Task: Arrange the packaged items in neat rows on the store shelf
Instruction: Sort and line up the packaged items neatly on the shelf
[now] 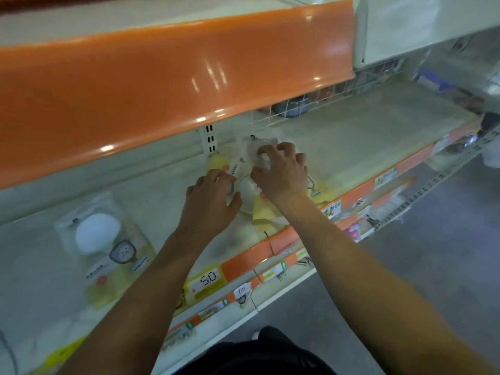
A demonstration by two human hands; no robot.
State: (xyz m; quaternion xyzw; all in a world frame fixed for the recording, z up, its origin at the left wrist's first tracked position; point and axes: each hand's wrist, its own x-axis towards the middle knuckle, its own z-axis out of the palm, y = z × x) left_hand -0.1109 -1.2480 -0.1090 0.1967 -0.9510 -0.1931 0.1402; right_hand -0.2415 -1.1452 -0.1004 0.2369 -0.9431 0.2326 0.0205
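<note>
Both my hands reach onto a pale store shelf (351, 147). My right hand (281, 174) has its fingers curled round the top of a clear packet (254, 147) with a yellow card, near the shelf's back. My left hand (211, 201) rests with spread fingers on a pile of similar packets (263, 212) beside it. One more packet (105, 244), holding a white round puff and a small grey brush on yellow card, lies flat on the shelf to the left, apart from both hands.
An orange shelf lip (162, 85) overhangs closely from above. The shelf's orange front rail (243, 261) carries price tags, one reading 50. A wire grid (311, 104) closes the back. More shelves with goods lie below, and grey floor to the right.
</note>
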